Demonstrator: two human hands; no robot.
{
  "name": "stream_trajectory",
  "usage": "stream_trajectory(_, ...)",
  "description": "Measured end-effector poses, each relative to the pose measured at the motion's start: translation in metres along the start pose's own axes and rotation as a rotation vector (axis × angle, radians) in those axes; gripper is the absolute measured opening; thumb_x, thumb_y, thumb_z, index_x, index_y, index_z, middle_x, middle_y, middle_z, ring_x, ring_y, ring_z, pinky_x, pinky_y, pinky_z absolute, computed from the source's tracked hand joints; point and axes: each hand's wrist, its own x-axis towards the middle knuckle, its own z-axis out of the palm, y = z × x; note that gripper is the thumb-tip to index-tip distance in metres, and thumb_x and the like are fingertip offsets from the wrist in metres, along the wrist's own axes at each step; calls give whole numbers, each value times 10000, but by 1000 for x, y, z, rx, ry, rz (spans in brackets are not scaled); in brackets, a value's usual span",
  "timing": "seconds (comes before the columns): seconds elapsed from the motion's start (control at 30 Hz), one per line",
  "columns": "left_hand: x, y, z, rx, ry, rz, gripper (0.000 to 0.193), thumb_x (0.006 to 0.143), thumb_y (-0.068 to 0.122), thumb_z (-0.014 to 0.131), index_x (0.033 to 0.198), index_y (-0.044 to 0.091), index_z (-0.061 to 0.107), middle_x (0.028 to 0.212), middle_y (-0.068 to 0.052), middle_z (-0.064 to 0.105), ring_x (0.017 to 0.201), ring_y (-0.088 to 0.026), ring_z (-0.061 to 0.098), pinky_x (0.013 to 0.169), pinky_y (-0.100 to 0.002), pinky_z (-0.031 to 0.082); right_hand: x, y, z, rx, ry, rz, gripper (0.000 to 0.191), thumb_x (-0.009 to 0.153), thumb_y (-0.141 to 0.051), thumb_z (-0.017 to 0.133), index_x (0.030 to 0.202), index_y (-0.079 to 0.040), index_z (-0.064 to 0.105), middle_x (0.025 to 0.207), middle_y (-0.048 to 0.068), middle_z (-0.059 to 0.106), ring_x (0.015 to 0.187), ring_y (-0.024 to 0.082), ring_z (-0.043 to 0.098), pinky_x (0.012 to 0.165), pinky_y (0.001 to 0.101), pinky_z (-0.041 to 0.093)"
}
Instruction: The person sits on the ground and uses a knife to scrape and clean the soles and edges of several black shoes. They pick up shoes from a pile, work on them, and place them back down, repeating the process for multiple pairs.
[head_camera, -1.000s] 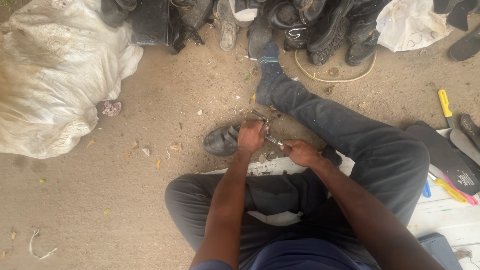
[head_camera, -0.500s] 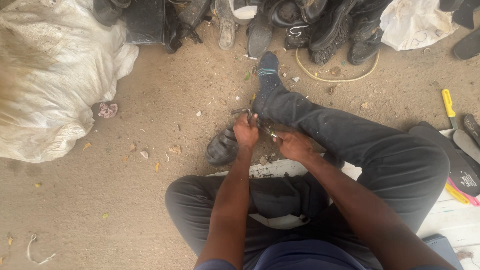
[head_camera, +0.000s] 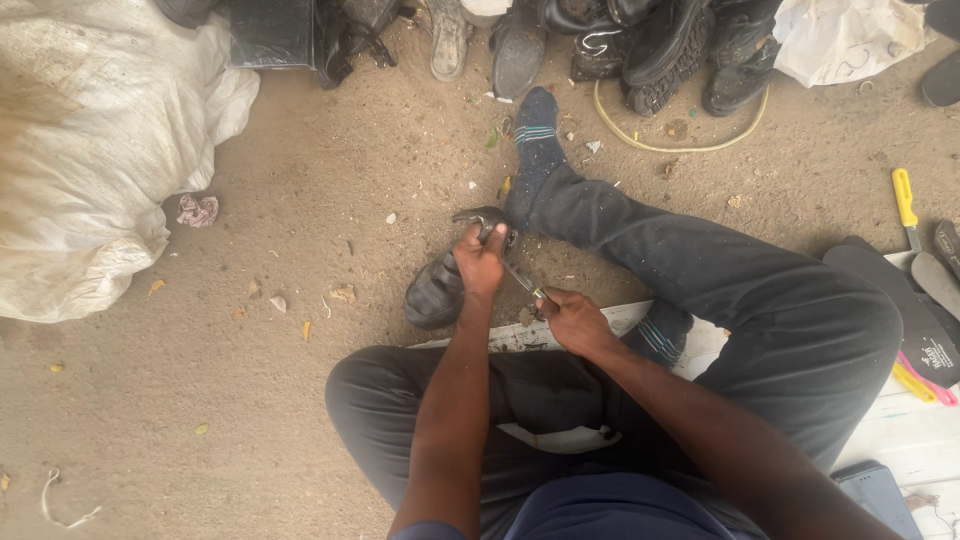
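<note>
black shoe (head_camera: 435, 292) sits on the sandy ground (head_camera: 300, 200) just in front of the crossed legs, sole looks stiff-ish, upper probably floppy, so i'd brace it by the heel. left hand (head_camera: 480, 262) is clenched around its top edge, right hand (head_camera: 572, 320) is fisted on a thin metal tool (head_camera: 522, 280) angled at the shoe. white sack (head_camera: 90, 150) off left, pile of boots (head_camera: 660, 40) up top.
</note>
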Motion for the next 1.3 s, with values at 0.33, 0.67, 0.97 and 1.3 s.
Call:
stream_trajectory(0.33,6,1,-3,-243,96,-41,66,906,-15,705,854,21,682,729,6,662,603,-58,546,530,-252,386,-29,0,33,-160,121,-186,345,996,-281,528,1286,-106,595,852,256,723,837,470,708,794,592,528)
stream_trajectory(0.67,11,18,73,378,492,-52,297,967,250,727,926,-35,653,664,-141,658,567,-280,620,576,-429,459,10,10,-6,-313,184,-124,318,1031,-321,469,1278,-156,583,978,218,746,932,422,723,837,557,549)
stream_trajectory(0.97,-21,73,10,1185,-164,161,443,796,317,784,1096,-4,724,1062,-190,723,1079,-378,654,1027,-600,380,24,21,-13,-265,174,-243,346,985,-324,554,1280,-158,624,974,215,744,934,418,719,836,542,545)
stream_trajectory(1.3,-19,27,-22,855,0,282,220,890,246,779,961,41,739,937,-152,724,871,-328,638,867,-464,457,2,23,-22,-318,23,-238,363,1013,-330,503,1341,-206,596,968,149,732,869,339,746,817,491,571)
